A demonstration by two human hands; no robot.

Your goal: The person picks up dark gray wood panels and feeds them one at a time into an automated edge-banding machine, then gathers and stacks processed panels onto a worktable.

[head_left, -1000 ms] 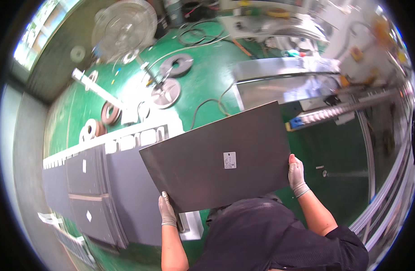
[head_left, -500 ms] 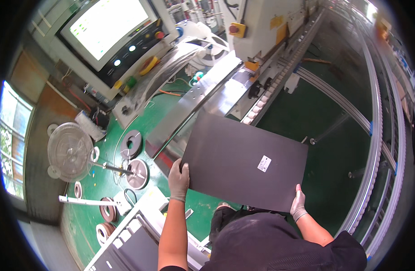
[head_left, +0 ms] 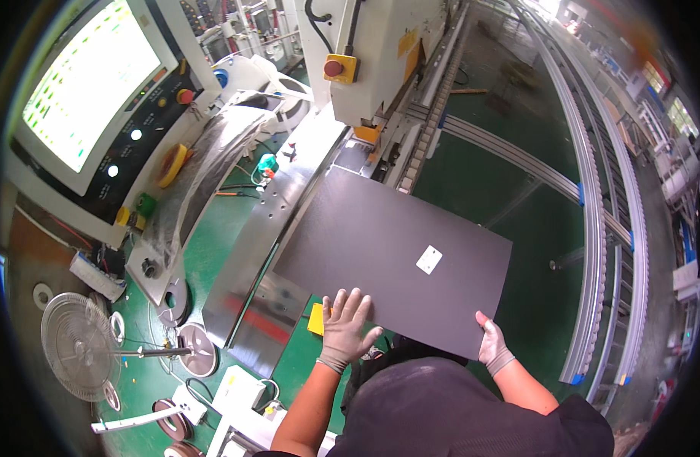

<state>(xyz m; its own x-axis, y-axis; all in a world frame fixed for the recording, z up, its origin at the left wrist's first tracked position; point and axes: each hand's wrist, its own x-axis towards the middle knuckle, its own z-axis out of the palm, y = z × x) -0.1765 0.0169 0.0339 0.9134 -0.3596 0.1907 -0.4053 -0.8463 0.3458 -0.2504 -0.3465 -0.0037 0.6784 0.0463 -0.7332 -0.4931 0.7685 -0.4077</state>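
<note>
A dark grey rectangular panel [head_left: 365, 244] with a small white label [head_left: 429, 260] lies in front of me. Its far left part rests over the shiny metal bed [head_left: 247, 308] of a machine. My left hand [head_left: 348, 326], in a pale glove, is flat with fingers spread, the fingertips at the panel's near edge. At the near right corner, my gloved right hand [head_left: 491, 340] grips the panel, thumb on top and fingers hidden underneath.
A control console with a lit screen [head_left: 95, 84] stands at the far left. A red stop button [head_left: 333, 68] sits on the white machine. A roller conveyor rail [head_left: 433, 114] runs away from me. Metal rails [head_left: 593, 228] curve along the right. Edging rolls [head_left: 197, 349] lie on the green floor.
The panel has moved forward and left onto the metal bed. My left hand has let go of its left edge and now lies open at the near edge. My right hand keeps its grip.
</note>
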